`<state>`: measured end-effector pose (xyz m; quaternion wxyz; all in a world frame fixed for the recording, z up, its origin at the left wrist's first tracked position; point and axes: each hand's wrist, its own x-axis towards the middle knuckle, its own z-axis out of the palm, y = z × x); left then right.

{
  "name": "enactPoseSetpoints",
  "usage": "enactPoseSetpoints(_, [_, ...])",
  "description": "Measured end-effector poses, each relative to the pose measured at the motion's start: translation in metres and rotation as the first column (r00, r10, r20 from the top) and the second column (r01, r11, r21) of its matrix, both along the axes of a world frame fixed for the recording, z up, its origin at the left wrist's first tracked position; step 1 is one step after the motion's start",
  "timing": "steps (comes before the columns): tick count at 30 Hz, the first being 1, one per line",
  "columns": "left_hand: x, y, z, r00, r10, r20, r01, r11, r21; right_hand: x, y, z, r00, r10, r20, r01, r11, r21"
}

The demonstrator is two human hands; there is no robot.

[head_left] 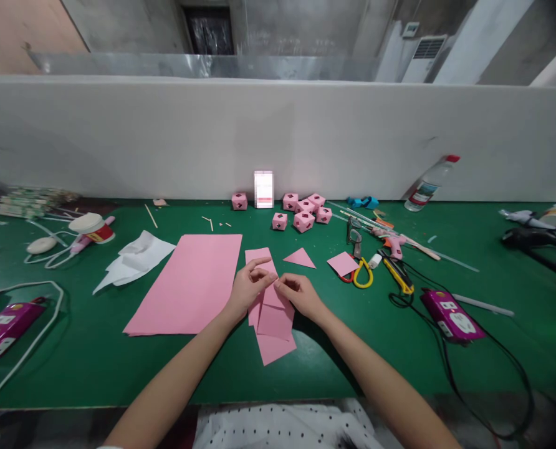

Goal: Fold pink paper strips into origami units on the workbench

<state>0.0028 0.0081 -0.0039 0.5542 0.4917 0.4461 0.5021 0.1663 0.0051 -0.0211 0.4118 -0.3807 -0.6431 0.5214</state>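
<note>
Both hands meet over a small heap of pink paper pieces (277,323) at the middle of the green table. My left hand (251,285) is closed in a pinch, thumb against fingertips, at the upper edge of a pink piece. Facing it, my right hand (301,293) pinches the same spot from the right. The fingertips hide just how the paper is gripped. A folded pink triangle (300,258) lies just beyond my right hand. To the left rests a stack of large pink sheets (196,280).
Several folded pink paper cubes (303,221) and a lit phone (263,189) stand by the white partition. On the right are yellow-handled scissors (363,274), a cutter (398,275), a pink glue gun (394,242), a purple power strip (450,315) with a black cord, and a tilted bottle (427,187).
</note>
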Motion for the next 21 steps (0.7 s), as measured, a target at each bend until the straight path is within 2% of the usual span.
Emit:
enactPoseSetpoints(9, [-0.0014, 0.0005, 0.0001, 0.999, 0.035, -0.006, -0.035, 0.999, 0.000, -0.0036, -0.0022, 0.0038, 0.998, 0.002, 0.056, -0.002, 1.000, 0.016])
enactPoseSetpoints(16, [-0.0029, -0.0014, 0.0024, 0.976, -0.097, 0.197, 0.115, 0.990, -0.083, 0.0010, -0.0009, 0.0082, 0.996, 0.029, -0.087, -0.040, 0.991, -0.128])
enactPoseSetpoints(21, [-0.0061, 0.0008, -0.0009, 0.954, -0.144, 0.262, 0.183, 0.974, -0.133, 0.0010, -0.0014, 0.0070, 0.987, 0.063, -0.147, -0.096, 0.968, -0.231])
